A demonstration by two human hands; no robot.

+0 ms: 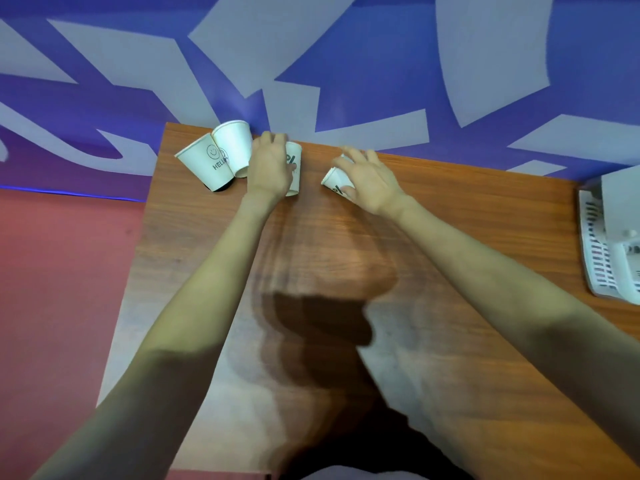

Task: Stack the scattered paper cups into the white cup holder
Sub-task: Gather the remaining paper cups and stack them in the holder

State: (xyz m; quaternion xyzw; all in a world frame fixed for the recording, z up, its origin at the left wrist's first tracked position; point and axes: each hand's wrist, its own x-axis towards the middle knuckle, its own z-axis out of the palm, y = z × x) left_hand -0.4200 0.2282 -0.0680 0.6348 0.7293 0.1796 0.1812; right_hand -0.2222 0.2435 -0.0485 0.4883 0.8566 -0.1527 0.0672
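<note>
Four white paper cups sit near the far edge of the brown wood-grain surface. Two of them, one printed with a smiley face and "HELLO" and a plain-sided one touching it, stand together at the far left corner, untouched. Our left hand wraps its fingers round a third printed cup, so that grip is closed on the cup's side. Our right hand curls over a fourth cup lying tilted on its side; the fingers and thumb close on its wall.

We judge these cups very light, thin-walled and easy to crush or dent, so a gentle hold round the mid-wall or near the stiffer rolled rim suits them best. The paper looks dry and not slippery. Nesting one in another should take little force, though a tilted cup may jam.

Well apart, at the right edge of the surface, lies a white slotted plastic object under a pale grey box; we take it for the white cup holder, but it is cut off by the frame and we cannot be sure. No cups show in it.

Beyond the surface, a wall carries blue and pale grey angular shapes, and a pinkish-red floor shows on the left.
</note>
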